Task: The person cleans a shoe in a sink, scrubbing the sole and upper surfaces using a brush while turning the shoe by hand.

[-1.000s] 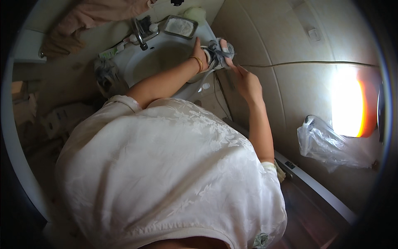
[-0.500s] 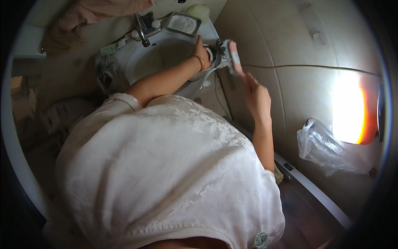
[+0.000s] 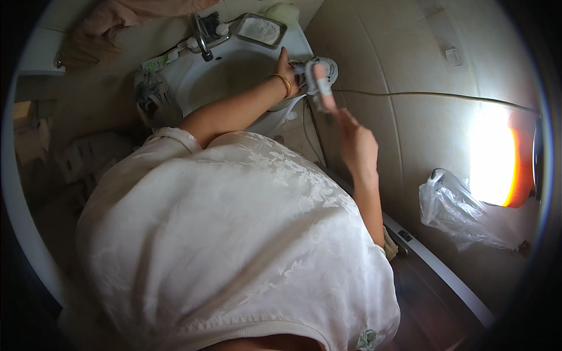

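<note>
At the right rim of the white sink (image 3: 188, 93), my left hand (image 3: 287, 75) grips a grey and white shoe (image 3: 330, 69). My thumb points up and the other fingers are mostly hidden by the shoe. My right hand (image 3: 359, 146) is closed around the pink handle of a scrub brush (image 3: 322, 88). Its head lies against the shoe, and its bristles are blurred by motion. A gold bangle sits on my left wrist.
Behind the basin stand a faucet (image 3: 203, 41) and a metal tray (image 3: 257, 42) of white powder. A towel (image 3: 111, 29) hangs at the far left. On the right wall are a cord (image 3: 410, 94) and a plastic bag (image 3: 453, 205); a dark lidded appliance (image 3: 427, 292) stands below.
The brush has moved left and slightly down across the shoe, its handle now more upright. The shoe's far end shows more. My left hand has stayed nearly in place.
</note>
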`<state>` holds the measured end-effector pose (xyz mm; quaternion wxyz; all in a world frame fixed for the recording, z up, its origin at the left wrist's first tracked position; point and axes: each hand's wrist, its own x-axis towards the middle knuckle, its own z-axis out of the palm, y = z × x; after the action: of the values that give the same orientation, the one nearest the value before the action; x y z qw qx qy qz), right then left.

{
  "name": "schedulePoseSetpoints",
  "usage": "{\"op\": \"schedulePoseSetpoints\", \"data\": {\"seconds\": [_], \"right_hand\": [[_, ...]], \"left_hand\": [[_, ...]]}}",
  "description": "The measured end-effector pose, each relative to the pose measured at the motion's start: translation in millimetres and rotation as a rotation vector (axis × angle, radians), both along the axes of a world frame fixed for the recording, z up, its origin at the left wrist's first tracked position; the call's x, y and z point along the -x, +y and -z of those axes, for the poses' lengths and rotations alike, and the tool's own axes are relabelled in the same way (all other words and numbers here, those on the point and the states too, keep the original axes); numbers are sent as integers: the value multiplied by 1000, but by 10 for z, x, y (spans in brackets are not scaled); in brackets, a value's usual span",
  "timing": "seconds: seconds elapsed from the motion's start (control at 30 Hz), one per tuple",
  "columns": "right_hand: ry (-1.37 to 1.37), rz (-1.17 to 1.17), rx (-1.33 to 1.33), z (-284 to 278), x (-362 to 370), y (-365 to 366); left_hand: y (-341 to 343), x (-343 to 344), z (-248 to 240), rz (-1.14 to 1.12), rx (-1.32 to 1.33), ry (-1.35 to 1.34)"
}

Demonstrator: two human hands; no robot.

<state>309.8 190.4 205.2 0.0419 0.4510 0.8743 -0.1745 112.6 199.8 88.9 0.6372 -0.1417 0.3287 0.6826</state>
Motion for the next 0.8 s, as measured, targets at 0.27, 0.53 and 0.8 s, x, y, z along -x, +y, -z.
{"op": "schedulePoseSetpoints", "data": {"seconds": [0.27,0.53,0.8], "right_hand": [[-41,126,-29,332,304,419],[17,19,38,-8,5,-57],[196,94,-76,176,177,414]], "left_hand": [[119,-63,111,7,-160,-270],[10,6,136,-70,-234,-288],[-44,27,409,68,-437,-153]]}}
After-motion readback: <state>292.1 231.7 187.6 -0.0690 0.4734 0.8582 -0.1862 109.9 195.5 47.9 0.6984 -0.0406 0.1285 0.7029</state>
